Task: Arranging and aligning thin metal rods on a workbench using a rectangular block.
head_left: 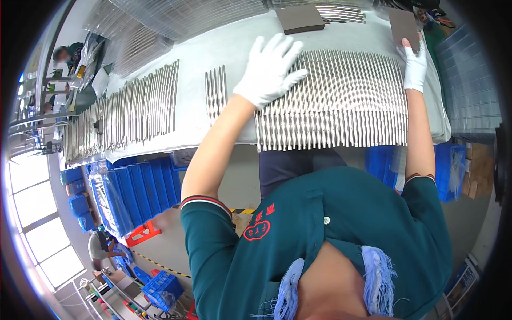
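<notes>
A wide row of shiny metal rods (pixel 330 101) lies side by side on the pale-covered table. My left hand (pixel 271 72), in a white glove, rests flat over the left end of this row with its fingers spread. At the row's far right corner, my right hand (pixel 415 66) grips the near edge of a flat brown-grey rectangular block (pixel 404 28). That glove leaves a fingertip or two bare. A second brown-grey block (pixel 300 19) lies farther back, beyond my left hand. Just left of that hand sits a small group of similar rods (pixel 215 90).
More rods (pixel 141 106) line the table's left side. Clear plastic-wrapped rod bundles (pixel 176 21) fill the back left, and some loose rods (pixel 341 13) lie at the back. Blue crates (pixel 141 194) stand below on the left. Transparent plastic trays (pixel 472 80) stack at the right. Another person (pixel 98 248) bends over at the far lower left.
</notes>
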The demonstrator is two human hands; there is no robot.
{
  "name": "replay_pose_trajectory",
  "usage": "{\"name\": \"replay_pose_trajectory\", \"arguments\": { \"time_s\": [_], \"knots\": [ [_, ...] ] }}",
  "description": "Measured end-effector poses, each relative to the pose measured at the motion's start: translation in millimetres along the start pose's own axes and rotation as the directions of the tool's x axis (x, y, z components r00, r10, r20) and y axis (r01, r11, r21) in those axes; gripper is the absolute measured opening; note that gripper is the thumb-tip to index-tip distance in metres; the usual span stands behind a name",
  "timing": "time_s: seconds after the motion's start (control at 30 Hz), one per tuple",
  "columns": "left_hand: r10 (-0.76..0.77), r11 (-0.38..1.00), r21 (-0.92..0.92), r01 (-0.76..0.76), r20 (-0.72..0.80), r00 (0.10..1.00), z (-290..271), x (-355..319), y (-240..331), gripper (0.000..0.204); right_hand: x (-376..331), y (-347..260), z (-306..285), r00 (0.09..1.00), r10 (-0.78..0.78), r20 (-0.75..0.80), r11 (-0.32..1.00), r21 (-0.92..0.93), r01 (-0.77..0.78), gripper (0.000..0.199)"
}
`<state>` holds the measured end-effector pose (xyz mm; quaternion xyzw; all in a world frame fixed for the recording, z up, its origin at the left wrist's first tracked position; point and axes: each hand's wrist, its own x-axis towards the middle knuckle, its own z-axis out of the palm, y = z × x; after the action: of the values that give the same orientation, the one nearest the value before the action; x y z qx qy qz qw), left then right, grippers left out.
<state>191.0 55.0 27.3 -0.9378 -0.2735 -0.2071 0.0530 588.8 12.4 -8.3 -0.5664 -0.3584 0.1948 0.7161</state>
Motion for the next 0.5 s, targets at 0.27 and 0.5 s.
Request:
{"name": "replay_pose_trajectory", "arguments": {
  "time_s": [0.27, 0.5],
  "knots": [
    [-0.116, 0.99, -0.086, 0.116, 0.01, 0.993, 14.6, -1.4, -6.2, 0.064, -10.5, -17.9, 7.5, 1.0, 0.019, -0.019, 0.996, -0.084, -0.021, 0.071],
    [-0.146, 0.982, 0.128, 0.136, 0.066, 0.987, -11.8, -37.8, -40.6, 0.064, 0.5, -6.8, -4.7, 0.998, -0.055, 0.008, 0.986, -0.159, 0.056, 0.07]
  ]
}}
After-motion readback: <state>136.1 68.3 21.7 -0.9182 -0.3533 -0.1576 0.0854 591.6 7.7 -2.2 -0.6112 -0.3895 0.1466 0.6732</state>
